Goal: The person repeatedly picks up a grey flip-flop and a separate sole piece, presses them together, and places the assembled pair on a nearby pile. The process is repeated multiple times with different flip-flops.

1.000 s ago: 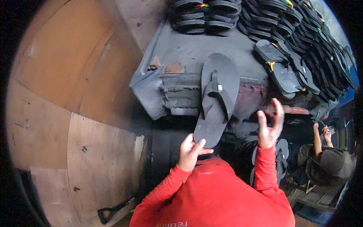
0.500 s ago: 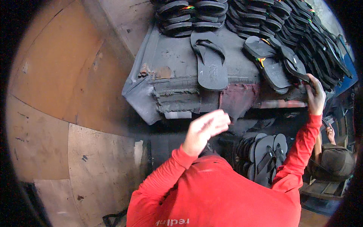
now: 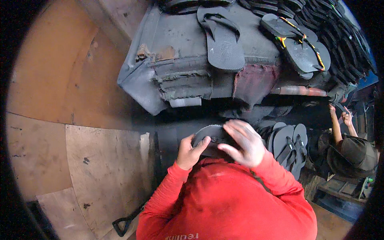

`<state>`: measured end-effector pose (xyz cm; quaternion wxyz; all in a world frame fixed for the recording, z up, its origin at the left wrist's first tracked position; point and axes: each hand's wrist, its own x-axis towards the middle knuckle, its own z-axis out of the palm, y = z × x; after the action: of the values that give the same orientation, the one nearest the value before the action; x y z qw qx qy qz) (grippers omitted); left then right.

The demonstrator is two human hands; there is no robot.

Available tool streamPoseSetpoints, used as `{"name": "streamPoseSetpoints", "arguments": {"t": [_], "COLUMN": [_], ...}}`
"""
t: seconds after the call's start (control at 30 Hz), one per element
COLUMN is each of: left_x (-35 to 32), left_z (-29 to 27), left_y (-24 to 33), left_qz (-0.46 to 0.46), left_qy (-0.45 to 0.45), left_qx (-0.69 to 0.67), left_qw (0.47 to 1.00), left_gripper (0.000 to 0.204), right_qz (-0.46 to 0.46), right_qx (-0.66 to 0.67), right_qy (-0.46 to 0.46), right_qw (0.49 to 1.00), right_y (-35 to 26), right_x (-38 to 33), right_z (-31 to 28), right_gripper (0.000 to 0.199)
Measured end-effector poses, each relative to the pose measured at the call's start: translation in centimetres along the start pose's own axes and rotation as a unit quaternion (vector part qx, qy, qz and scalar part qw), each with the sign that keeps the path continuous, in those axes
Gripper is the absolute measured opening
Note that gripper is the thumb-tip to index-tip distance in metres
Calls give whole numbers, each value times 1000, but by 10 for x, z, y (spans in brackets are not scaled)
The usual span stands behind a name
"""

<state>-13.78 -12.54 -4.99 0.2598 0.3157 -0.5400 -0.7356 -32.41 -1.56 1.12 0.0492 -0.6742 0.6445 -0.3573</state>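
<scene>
Close to my chest, a black flip-flop (image 3: 210, 132) is in my left hand (image 3: 189, 153), with the thumb across its upper side. My right hand (image 3: 247, 147) lies over the flip-flop's other end, fingers stretched and thumb apart, slightly blurred; whether it touches is hard to tell. The flip-flop's far part is hidden behind that hand. On the bench ahead lies a single black flip-flop (image 3: 226, 50) with a black strap. To its right, black flip-flops with a multicoloured strap (image 3: 306, 52) overlap each other.
The dark, patched bench (image 3: 180, 44) has a frayed front edge. Stacks of black flip-flops (image 3: 340, 44) fill its far right. More flip-flops (image 3: 285, 146) stand below the bench, right of my hands. Another person in a dark cap (image 3: 352, 156) works at the right. Wooden panels (image 3: 108, 160) stand at left.
My right hand has left the bench's right edge and come to my chest. The flip-flop it touched is gone from there; my left hand now grips one. The view has shifted.
</scene>
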Motion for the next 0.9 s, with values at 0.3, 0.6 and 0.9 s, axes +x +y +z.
{"name": "streamPoseSetpoints", "arguments": {"t": [0.3, 0.6, 0.9], "left_x": [22, 57, 84], "left_z": [-8, -41, -41], "left_y": [-39, -23, -28], "left_qz": [59, 114, 34], "left_qy": [189, 171, 135], "left_qx": [170, 382, 414], "left_qw": [965, 901, 900], "left_gripper": [40, 42, 42], "right_qz": [33, 107, 202], "right_qx": [32, 118, 129], "right_qy": [-34, 20, -107], "right_qw": [998, 987, 965], "right_y": [25, 28, 31], "right_x": [-23, 6, 11], "right_z": [169, 217, 194], "right_gripper": [75, 81, 92]}}
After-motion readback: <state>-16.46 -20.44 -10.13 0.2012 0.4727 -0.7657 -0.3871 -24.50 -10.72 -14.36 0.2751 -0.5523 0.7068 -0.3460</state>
